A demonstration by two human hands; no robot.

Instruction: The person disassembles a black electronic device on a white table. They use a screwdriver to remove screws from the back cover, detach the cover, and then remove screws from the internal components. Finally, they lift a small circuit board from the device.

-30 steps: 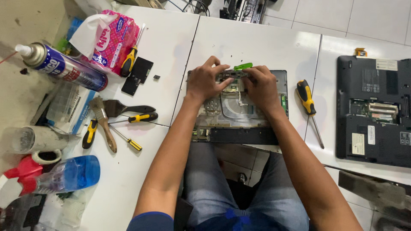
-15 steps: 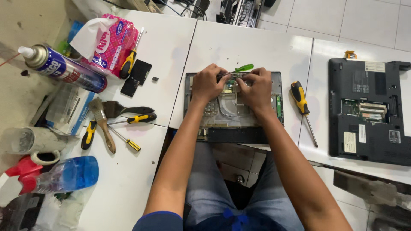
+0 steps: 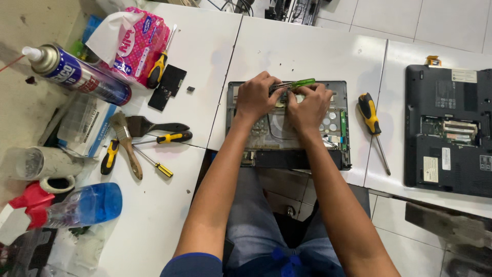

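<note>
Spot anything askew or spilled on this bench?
No spill visible. The spray can and blue bottle lie on their sides at the left. Both hands work on the opened laptop chassis.

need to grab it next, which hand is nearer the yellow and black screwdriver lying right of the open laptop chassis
Right. The right hand rests on the chassis beside the yellow and black screwdriver; the left hand sits farther left.
</note>
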